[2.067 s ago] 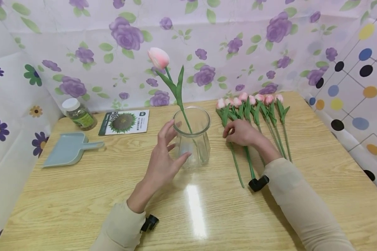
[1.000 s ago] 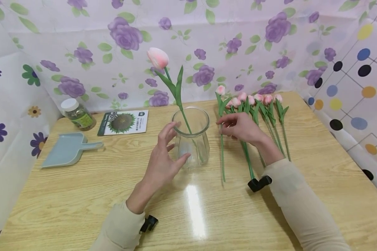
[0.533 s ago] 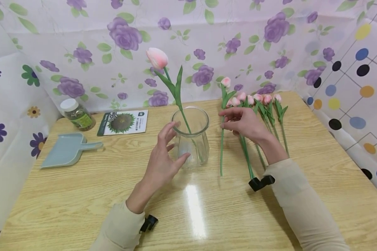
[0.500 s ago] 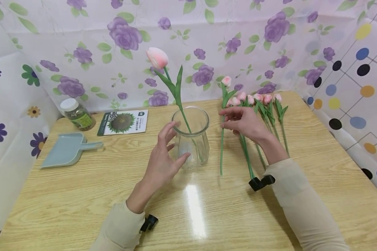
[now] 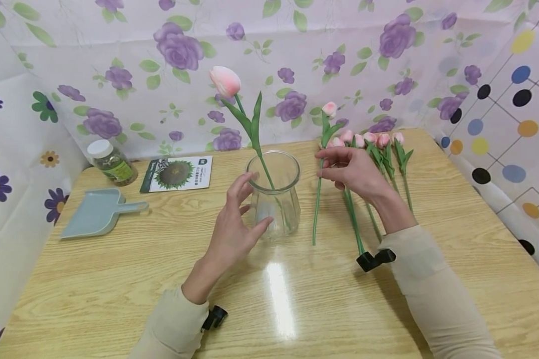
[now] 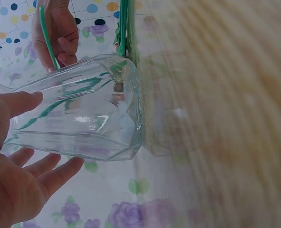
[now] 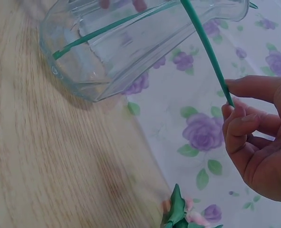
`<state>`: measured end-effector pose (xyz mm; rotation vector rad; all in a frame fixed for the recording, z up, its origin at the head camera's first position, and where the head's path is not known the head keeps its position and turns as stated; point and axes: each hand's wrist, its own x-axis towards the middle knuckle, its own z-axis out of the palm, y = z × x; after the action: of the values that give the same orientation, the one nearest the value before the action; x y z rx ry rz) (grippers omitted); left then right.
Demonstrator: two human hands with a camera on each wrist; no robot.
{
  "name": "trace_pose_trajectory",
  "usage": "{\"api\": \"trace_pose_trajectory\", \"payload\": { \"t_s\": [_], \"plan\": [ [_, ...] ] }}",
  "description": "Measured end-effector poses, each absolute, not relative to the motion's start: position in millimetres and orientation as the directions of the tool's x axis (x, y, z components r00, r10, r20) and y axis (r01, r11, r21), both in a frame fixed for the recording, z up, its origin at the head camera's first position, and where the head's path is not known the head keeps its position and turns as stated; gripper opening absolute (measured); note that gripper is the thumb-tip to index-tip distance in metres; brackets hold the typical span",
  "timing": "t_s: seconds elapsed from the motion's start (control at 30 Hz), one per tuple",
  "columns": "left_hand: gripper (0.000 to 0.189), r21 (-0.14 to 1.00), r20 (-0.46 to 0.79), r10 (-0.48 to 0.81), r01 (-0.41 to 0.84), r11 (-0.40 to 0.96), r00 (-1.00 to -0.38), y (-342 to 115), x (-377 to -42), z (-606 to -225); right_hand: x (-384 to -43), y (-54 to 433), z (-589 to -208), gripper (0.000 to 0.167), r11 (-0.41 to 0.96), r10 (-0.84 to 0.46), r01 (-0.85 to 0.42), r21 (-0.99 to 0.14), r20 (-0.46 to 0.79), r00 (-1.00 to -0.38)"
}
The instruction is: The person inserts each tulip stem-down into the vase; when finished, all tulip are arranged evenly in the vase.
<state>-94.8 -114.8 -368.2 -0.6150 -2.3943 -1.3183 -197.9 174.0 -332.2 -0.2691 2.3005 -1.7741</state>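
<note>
My left hand (image 5: 234,227) is curved round the left side of a clear glass vase (image 5: 291,212), thumb in front and fingers behind. One pink tulip (image 5: 225,82) stands in the vase, leaning left over the rim; through the glass its green stem (image 7: 97,34) shows in the right wrist view. Right of the vase, my right hand (image 5: 359,172) pinches another tulip (image 5: 330,109) by its stem between thumb and fingers. That tulip is raised nearly upright, its stem end hanging above the table. Behind the right hand lie several more pink tulips (image 5: 383,140), partly hidden by it.
On the left of the wooden table (image 5: 117,279) lies a pale blue dustpan (image 5: 94,213). A white-lidded jar (image 5: 112,163) and a seed packet with a sunflower picture (image 5: 177,173) stand and lie behind it. Floral sheets (image 5: 130,30) enclose the back and sides.
My right hand has picked one tulip from the row, lifted it and tilted its stem end left towards the vase. The left hand has stayed at the vase.
</note>
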Motion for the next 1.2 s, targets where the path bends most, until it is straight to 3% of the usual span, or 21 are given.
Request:
{"api": "trace_pose_trajectory", "payload": {
  "t_s": [0.47,0.93,1.2],
  "plan": [
    [0.103,0.715,0.481,0.210,0.520,0.468,-0.851,-115,-94,-368,-194,170,-322,0.033,0.196,-0.269,-0.050,-0.979,-0.005,-0.963],
    [0.103,0.714,0.482,0.211,0.521,0.468,-0.850,-115,-95,-368,-195,168,-305,0.028,0.014,-0.282,-0.072,-0.997,0.065,-0.957],
    [0.102,0.710,0.488,0.212,0.526,0.469,-0.847,-115,-95,-369,-197,163,-298,0.028,0.041,-0.217,-0.061,-0.997,0.051,-0.975]
  ]
}}
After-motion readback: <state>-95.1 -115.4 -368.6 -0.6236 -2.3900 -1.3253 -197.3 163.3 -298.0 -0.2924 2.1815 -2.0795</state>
